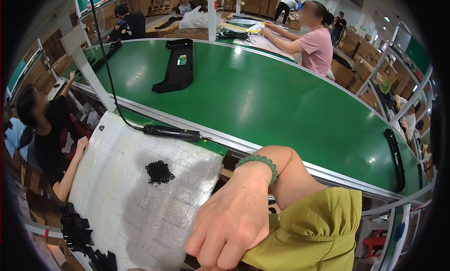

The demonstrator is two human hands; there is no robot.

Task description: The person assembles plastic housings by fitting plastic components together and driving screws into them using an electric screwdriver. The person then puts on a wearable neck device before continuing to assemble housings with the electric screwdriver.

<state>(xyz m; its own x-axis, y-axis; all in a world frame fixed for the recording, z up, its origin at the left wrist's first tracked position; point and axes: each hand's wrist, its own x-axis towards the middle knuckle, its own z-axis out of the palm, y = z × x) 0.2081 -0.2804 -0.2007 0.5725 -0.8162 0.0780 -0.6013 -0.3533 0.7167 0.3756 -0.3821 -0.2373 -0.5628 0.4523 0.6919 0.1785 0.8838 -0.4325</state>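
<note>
My right hand (229, 224) hangs low in the middle of the view, wrist bent, fingers curled together and pointing down, with nothing visible in them. A green bead bracelet (258, 164) circles its wrist and an olive-yellow sleeve (309, 229) covers the arm beside it. The hand hovers over the right edge of a white padded work board (117, 210). A small pile of black screws (159, 172) lies on that board, to the hand's upper left. A black electric screwdriver (171, 132) on a cable rests along the board's far edge. My left hand is out of view.
A wide green conveyor belt (272, 102) curves past beyond the board, carrying a long black plastic part (176, 76) with a small green circuit board (182, 60). Another black part (396, 153) lies at the right. Black pieces (77, 231) pile up lower left. Workers sit at left (51, 135) and across (314, 45).
</note>
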